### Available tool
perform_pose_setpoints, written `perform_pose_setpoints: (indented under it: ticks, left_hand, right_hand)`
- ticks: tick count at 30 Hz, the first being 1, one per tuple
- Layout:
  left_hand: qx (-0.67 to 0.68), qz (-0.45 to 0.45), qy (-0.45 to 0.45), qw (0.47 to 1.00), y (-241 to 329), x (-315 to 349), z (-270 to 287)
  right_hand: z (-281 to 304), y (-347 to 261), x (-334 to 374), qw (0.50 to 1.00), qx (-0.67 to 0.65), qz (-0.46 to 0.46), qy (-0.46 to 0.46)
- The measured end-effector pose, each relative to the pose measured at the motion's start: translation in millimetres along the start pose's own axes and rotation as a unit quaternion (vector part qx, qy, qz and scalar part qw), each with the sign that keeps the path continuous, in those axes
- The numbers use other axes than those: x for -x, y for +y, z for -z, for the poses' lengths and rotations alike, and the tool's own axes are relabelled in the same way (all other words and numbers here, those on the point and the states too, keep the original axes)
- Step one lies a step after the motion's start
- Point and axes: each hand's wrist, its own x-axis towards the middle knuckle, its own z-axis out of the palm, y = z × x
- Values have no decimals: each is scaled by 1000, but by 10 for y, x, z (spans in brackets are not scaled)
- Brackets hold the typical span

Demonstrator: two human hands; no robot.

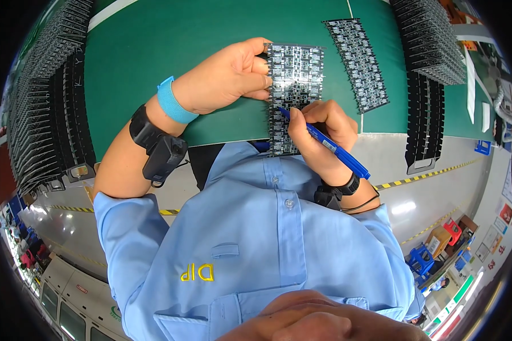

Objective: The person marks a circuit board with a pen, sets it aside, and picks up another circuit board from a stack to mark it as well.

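Observation:
My left hand (233, 77) grips the left edge of a black circuit board panel (296, 62), its fingers partly hidden behind the panel. Rows of small repeated boards cover the panel, which reaches from over the green table toward my shirt. In my right hand (330, 133) is a blue marker pen (341, 152), pinched between thumb and fingers. Its tip lies at the left part of the panel's middle rows; whether it touches the surface I cannot tell. A second circuit board panel (358, 65) lies flat on the table, to the right of the held one.
Black slotted racks with many upright panels stand at the left (45, 85) and right (429, 45) of the green table (170, 34). The table's near edge runs just before my body. Blue stools (421, 258) and yellow-black floor tape (426, 175) show behind at right.

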Motion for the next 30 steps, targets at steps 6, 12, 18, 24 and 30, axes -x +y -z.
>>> perform_pose_setpoints:
  ticks: [6,12,18,24,30]
  left_hand:
    - [-1,-3,1,1000,8,5,-12]
    - [4,-8,2,1000,17,0,-31]
    - [3,-4,14,1000,23,2,-47]
    - [-9,0,8,1000,25,13,-26]
    - [-7,-1,27,1000,21,17,5]
  right_hand:
    - [3,-7,-18,1000,2,13,2]
    - [-16,-2,-10,1000,6,-5,0]
    - [-25,11,-23,1000,23,18,4]
    - [8,-1,5,1000,-13,-15,-1]
    - [88,-110,6,999,-31,-36,26]
